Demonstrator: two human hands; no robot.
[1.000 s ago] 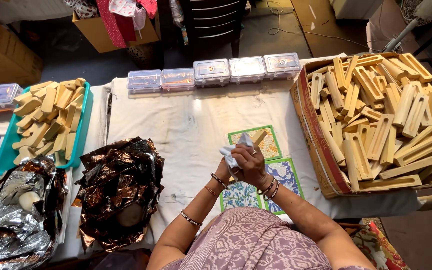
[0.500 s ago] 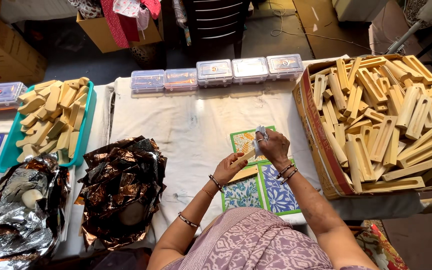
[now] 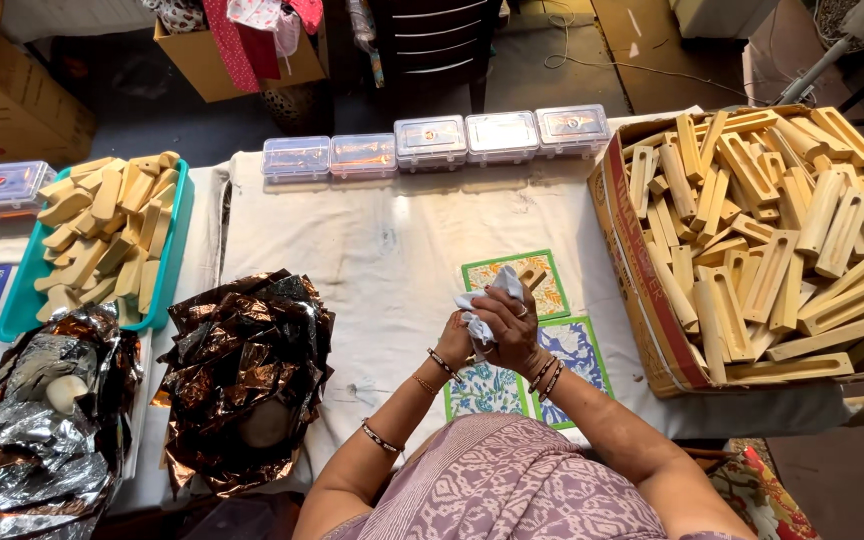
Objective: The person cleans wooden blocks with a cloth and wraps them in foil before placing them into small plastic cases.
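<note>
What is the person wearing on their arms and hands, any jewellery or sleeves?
Both forearms are bare, with no sleeves reaching them. The left hand has thin beaded bangles at the wrist and another bangle further up the forearm. The right hand has a cluster of dark and gold bangles at the wrist and what looks like a ring on one finger. A mauve patterned garment covers the upper body.
</note>
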